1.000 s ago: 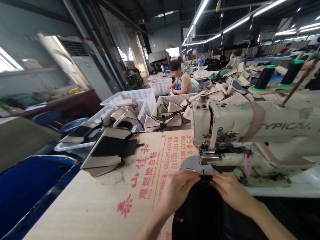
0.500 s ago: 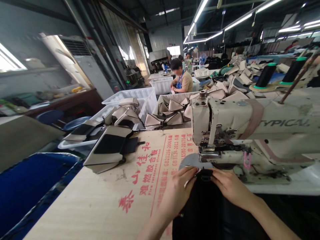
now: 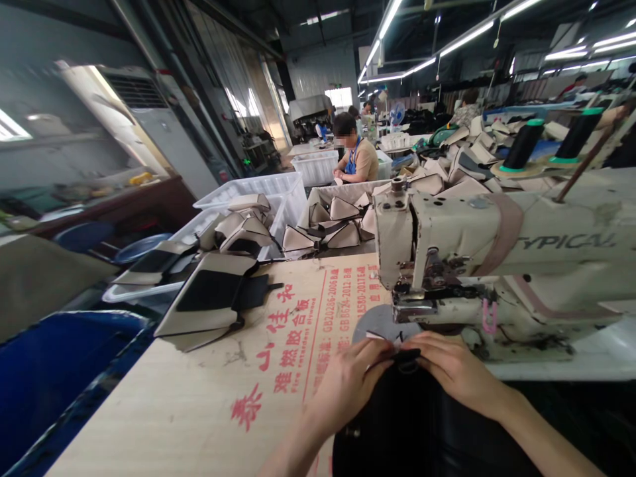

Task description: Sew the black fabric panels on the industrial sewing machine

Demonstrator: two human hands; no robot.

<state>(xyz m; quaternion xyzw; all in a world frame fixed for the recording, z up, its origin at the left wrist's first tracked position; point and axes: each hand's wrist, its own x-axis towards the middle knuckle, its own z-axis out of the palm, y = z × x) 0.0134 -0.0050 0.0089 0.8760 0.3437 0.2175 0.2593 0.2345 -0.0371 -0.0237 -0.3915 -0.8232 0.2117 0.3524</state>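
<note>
A black piece of bag material (image 3: 397,411) hangs toward me at the table's edge, with a dark buckle-like fitting (image 3: 408,361) at its top. My left hand (image 3: 355,371) pinches the left side of that top edge, where a bit of pale material shows. On the right side, my right hand (image 3: 450,371) grips the same edge, fingers bent over it. Just beyond both hands are a grey rounded plate (image 3: 380,321) and the arm of a sewing machine (image 3: 447,238). My fingers partly hide the edge they hold.
Plywood with red print (image 3: 209,397) covers the table. A beige and black sewn piece (image 3: 209,298) lies on its left. Plastic bins (image 3: 293,199) of similar pieces stand behind, near a seated person (image 3: 360,156). A blue bin (image 3: 54,384) is at left; thread cones (image 3: 521,146) stand right.
My right hand has shifted left along the top edge, closer to my left hand. The fitting sits slightly lower and more covered. The whole view has moved a little.
</note>
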